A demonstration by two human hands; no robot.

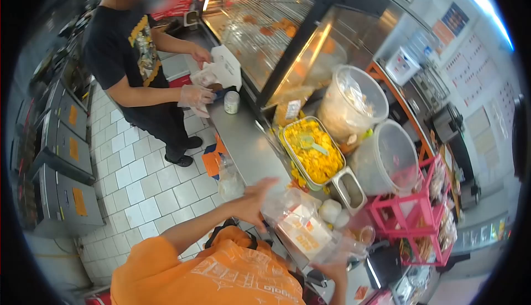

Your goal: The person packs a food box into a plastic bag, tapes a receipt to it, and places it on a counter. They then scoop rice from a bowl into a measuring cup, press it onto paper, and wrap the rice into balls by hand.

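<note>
A white box with orange print (pixel 301 233) sits on the steel counter, with clear plastic (pixel 287 201) around its far end and more clear plastic (pixel 345 247) at its right side. My left hand (pixel 255 202) is beside the box's left end, its fingers stretched out and apart, close to the plastic. Low on the right, my right hand (pixel 333 272) is against the near side of the box and plastic; its fingers are partly covered and blurred. Round white items (pixel 332 212) lie just behind the box.
A tray of yellow chopped food (pixel 312 153) with a pale green scoop, a small steel pan (pixel 349 189) and two clear tubs (pixel 354 103) stand behind. Pink crates (pixel 406 216) are at right. A gloved co-worker (pixel 138 61) handles an opened white box (pixel 225 64) beside a glass warmer (pixel 260 23).
</note>
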